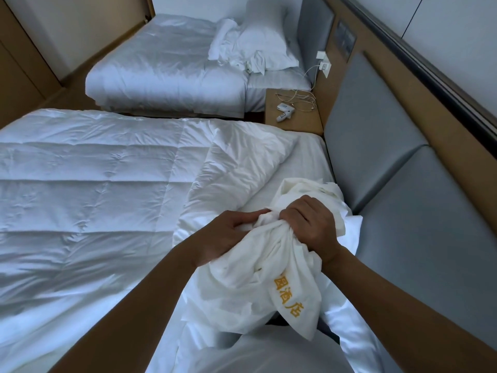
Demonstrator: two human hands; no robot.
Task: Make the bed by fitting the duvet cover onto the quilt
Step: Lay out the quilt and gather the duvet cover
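A white stitched quilt [88, 189] lies spread over the near bed, its head-end corner folded back toward the middle. A bunched cream-white duvet cover [266, 275] with yellow embroidered characters hangs in front of me over the bed's right side. My right hand [309, 224] is clenched around a gathered bunch of the cover. My left hand [228, 235] grips the same bunch from the left, fingers pinching into the cloth beside the right hand. Part of the cover drapes behind my right hand, and its lower folds hide the bed's edge.
A grey padded headboard [398, 168] runs along the right. A wooden nightstand [295, 122] with a cable and small white devices stands between the beds. The far bed [166, 68] carries a pillow and crumpled linen. Wooden floor shows at left.
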